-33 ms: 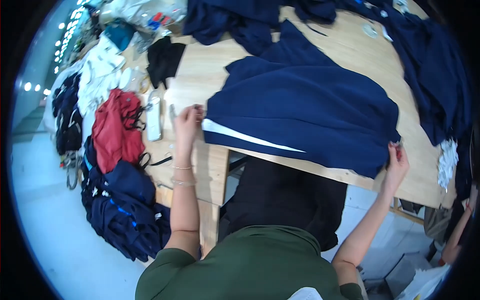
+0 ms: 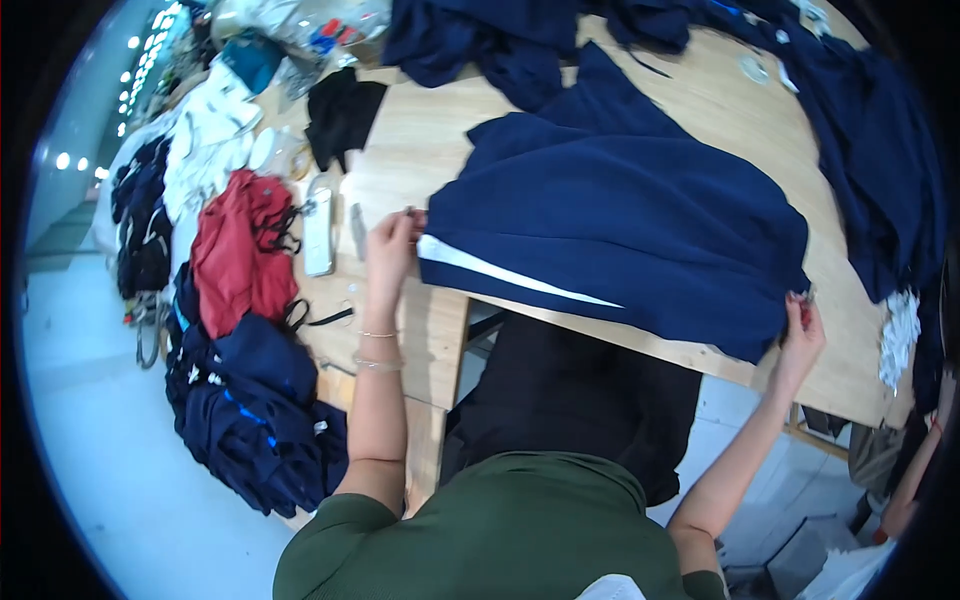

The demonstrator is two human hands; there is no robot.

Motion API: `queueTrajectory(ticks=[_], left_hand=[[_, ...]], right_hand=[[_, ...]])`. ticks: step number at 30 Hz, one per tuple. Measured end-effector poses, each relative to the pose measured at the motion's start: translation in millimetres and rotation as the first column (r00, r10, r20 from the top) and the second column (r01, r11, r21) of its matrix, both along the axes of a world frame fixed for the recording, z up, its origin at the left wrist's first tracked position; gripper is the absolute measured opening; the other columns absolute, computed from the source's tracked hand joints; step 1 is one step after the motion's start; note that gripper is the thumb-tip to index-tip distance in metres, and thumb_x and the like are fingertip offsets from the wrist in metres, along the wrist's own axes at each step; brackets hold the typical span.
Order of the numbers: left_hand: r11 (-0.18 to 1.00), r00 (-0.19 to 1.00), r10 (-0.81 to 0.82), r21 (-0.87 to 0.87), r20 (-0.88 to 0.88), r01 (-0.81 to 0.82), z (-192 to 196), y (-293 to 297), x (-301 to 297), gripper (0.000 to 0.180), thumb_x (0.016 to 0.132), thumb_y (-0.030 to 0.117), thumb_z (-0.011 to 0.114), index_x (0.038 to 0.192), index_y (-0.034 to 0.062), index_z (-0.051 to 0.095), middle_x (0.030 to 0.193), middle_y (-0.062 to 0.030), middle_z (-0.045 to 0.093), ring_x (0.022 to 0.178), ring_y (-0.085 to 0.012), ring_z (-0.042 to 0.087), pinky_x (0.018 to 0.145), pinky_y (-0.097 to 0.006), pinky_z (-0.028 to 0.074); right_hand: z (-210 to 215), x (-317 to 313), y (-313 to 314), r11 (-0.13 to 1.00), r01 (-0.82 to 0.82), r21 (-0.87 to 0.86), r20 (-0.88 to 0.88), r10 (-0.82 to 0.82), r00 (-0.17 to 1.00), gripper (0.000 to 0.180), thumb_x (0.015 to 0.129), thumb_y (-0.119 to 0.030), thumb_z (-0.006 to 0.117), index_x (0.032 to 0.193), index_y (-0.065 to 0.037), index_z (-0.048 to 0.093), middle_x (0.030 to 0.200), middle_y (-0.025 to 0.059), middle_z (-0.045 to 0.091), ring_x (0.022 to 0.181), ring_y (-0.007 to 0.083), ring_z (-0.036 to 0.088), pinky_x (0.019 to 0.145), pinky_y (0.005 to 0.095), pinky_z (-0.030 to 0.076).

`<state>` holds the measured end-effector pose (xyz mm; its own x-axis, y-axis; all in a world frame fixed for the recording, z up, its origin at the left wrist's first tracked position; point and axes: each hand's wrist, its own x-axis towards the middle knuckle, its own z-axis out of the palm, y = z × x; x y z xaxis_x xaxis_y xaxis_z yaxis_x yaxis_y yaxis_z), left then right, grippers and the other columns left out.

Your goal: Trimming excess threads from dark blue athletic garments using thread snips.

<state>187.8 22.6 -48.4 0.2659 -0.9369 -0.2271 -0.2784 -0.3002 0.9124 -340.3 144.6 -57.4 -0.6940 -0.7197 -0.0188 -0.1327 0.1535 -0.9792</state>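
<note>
While the left hand [image 2: 391,245] pinches navy fabric [image 2: 620,215], the right hand [image 2: 804,330] (opposite) does too.

Bare tabletop [image 2: 412,140] either side of the navy garment [image 2: 620,200] leaves passing room, black cloth [image 2: 343,115] blocking farther left, dark clothing [image 2: 875,170] farther right.

The garment [image 2: 620,200] is navy with a tapering white stripe [image 2: 485,267]; the shirt [image 2: 470,530] is dark green, the crumpled cloth [image 2: 240,255] red.
</note>
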Motion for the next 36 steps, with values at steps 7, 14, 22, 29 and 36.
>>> queueTrajectory(ticks=[7,14,22,29,36], left_hand=[[0.993,0.995,0.019,0.11,0.103,-0.03,29.0,10.6,-17.8,0.025,0.089,0.017,0.061,0.095,-0.0057,0.068,0.074,0.0001,0.063,0.064,-0.0043,0.051,0.058,-0.019,0.04],[0.998,0.765,0.007,0.046,-0.644,0.03,61.2,9.8,-37.8,0.017,0.091,0.01,0.058,0.103,-0.0006,0.063,0.089,-0.0013,0.065,0.069,-0.0054,0.058,0.064,-0.018,0.046],[0.922,0.557,-0.26,-0.031,-0.788,0.387,104.8,18.7,-122.2,0.012,0.091,0.008,0.06,0.102,0.0041,0.062,0.08,0.0031,0.059,0.065,-0.0004,0.05,0.058,-0.014,0.04],[0.595,0.592,-0.803,-0.041,-0.065,0.803,105.3,10.8,-137.1,0.019,0.083,0.015,0.068,0.098,0.0031,0.063,0.078,-0.0021,0.069,0.069,-0.0055,0.059,0.07,-0.025,0.043],[0.555,0.377,-0.649,0.072,0.661,0.829,71.9,-0.2,-122.6,0.013,0.08,0.019,0.068,0.082,0.0065,0.066,0.073,-0.0029,0.066,0.063,-0.0173,0.057,0.08,-0.034,0.033]], right_hand=[[2.8,-9.4,-9.0,0.992,0.0,0.129,-0.028,0.003,1.0,0.014,0.091,-0.006,0.06,0.1,0.004,0.063,0.09,0.0045,0.064,0.085,0.0083,0.057,0.076,0.0204,0.045],[66.1,59.3,-26.1,0.997,-0.033,-0.068,-0.466,-0.003,0.885,0.012,0.09,-0.002,0.057,0.099,-0.001,0.065,0.097,0.0041,0.062,0.087,0.0114,0.057,0.081,0.0246,0.046],[127.7,228.7,-78.6,0.657,-0.741,-0.137,-0.342,0.671,0.658,0.029,0.072,-0.003,0.075,0.098,0.0,0.064,0.099,0.0074,0.062,0.074,0.0118,0.058,0.063,0.0198,0.045],[135.5,172.1,-71.0,0.852,-0.442,-0.282,0.128,0.49,0.862,0.01,0.084,-0.006,0.067,0.088,-0.001,0.06,0.07,-0.0042,0.056,0.06,0.0011,0.046,0.052,0.0168,0.036],[115.5,41.1,-43.4,0.985,-0.04,-0.165,0.234,0.078,0.969,0.013,0.089,-0.02,0.065,0.094,-0.008,0.064,0.077,-0.0071,0.061,0.052,-0.0031,0.042,0.043,0.0142,0.024]])
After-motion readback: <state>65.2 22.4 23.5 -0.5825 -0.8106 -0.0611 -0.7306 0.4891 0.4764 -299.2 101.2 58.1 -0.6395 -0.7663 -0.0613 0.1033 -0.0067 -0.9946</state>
